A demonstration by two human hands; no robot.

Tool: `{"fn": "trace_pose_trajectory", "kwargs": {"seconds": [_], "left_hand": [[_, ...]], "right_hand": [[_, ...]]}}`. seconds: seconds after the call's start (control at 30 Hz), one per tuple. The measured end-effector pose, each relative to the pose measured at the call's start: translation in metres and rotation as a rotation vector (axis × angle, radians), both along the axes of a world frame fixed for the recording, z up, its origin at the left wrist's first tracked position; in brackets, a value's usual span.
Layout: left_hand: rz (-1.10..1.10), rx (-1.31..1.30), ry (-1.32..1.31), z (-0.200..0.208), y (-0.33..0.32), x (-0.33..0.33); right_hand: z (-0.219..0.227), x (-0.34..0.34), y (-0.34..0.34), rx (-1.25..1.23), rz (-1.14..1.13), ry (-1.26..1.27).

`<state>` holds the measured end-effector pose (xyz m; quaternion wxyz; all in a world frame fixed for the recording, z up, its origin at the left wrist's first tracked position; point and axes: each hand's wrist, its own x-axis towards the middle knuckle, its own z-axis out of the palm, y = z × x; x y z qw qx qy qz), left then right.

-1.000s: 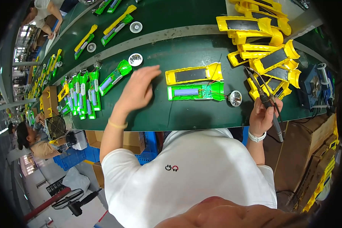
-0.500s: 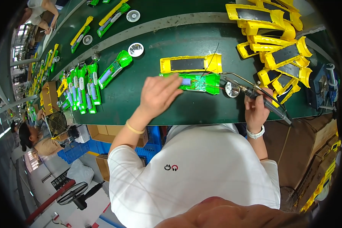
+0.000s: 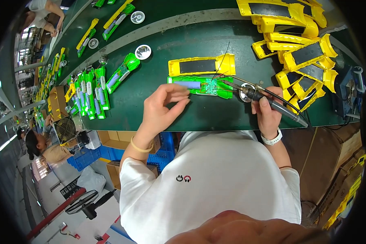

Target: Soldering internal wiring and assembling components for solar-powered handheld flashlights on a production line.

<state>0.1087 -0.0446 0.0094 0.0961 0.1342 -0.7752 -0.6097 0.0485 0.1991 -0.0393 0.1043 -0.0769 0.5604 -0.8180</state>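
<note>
My right hand [image 3: 268, 110] grips a soldering iron [image 3: 278, 106] with a grey handle and a thin metal tube along it. Its tip reaches over the right end of the green circuit board [image 3: 210, 86]. That board sits in a green plastic housing [image 3: 223, 92] next to a blue cylindrical battery [image 3: 190, 85]. Just below the housing's left part is my left hand [image 3: 164, 106], holding nothing, thumb apart from its fingers. Behind the housing lies a yellow cover [image 3: 227, 64] with a dark panel, a thin dark wire rising over it. A round reflector [image 3: 245, 92] is partly hidden behind the iron.
Yellow covers [image 3: 307, 57] are heaped at the right, beside a blue soldering station [image 3: 347, 91]. Several green housings with batteries [image 3: 87, 95] stand grouped at the left. Another green housing [image 3: 124, 73] lies nearer, with a reflector [image 3: 143, 52]. A grey strip [image 3: 183, 21] crosses the green bench.
My left hand has drawn back from the housing, uncovering more of the battery. My right hand has moved the soldering iron left, bringing its tip over the board.
</note>
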Motion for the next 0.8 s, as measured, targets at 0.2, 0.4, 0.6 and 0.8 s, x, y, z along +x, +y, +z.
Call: {"fn": "trace_pose_trajectory", "kwargs": {"seconds": [0.2, 0.4, 0.6, 0.8], "left_hand": [[-0.476, -0.799, 0.371, -0.013, -0.014, -0.028], [-0.632, -0.888, 0.514, -0.012, -0.01, -0.038], [-0.716, -0.979, 0.393, 0.003, -0.004, -0.036], [-0.748, -1.067, 0.319, 0.011, 0.002, -0.037]], "right_hand": [[-0.002, 0.002, 0.002, 0.034, -0.011, -0.04], [-0.004, 0.004, 0.003, 0.07, 0.006, -0.034], [-0.006, 0.003, 0.003, 0.138, 0.011, 0.002], [-0.007, 0.003, 0.004, 0.161, 0.022, 0.029]]}}
